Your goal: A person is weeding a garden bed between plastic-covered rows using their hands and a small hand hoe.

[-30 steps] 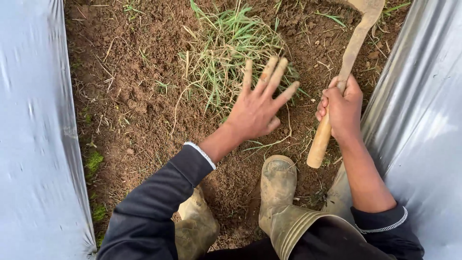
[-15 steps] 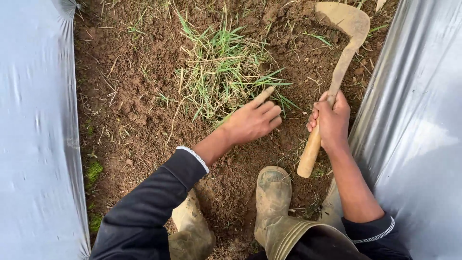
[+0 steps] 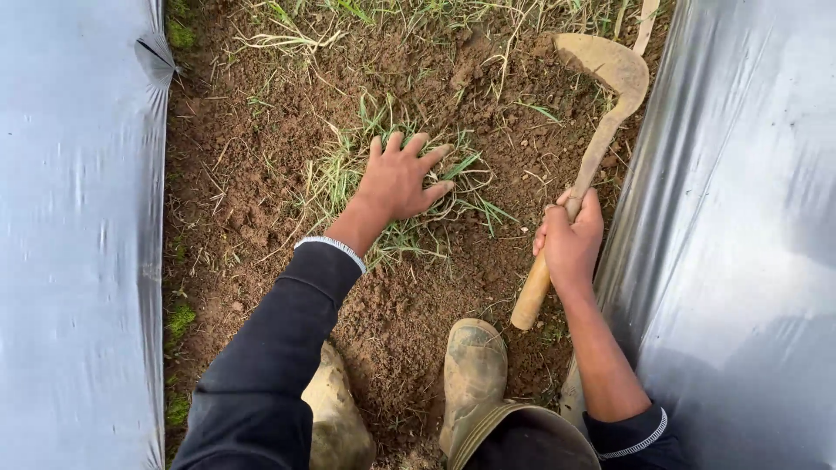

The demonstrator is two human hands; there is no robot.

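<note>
The grass clump [image 3: 396, 187] is partly hidden under the left hand [image 3: 396, 181], and the top edge cuts off more grass beyond. The sickle [image 3: 585, 165] has its curved, soil-caked blade near the right plastic sheet [image 3: 740, 244]; its wooden handle is covered midway by the right hand [image 3: 570, 244]. The bare soil strip [image 3: 252, 200] runs between 2 plastic sheets, the left one [image 3: 78, 261] well apart from the hands. 2 muddy boots [image 3: 475, 370] stand at the bottom. The left fingers [image 3: 433, 157] are spread flat on the grass; the right fingers are wrapped tight around the handle.
</note>
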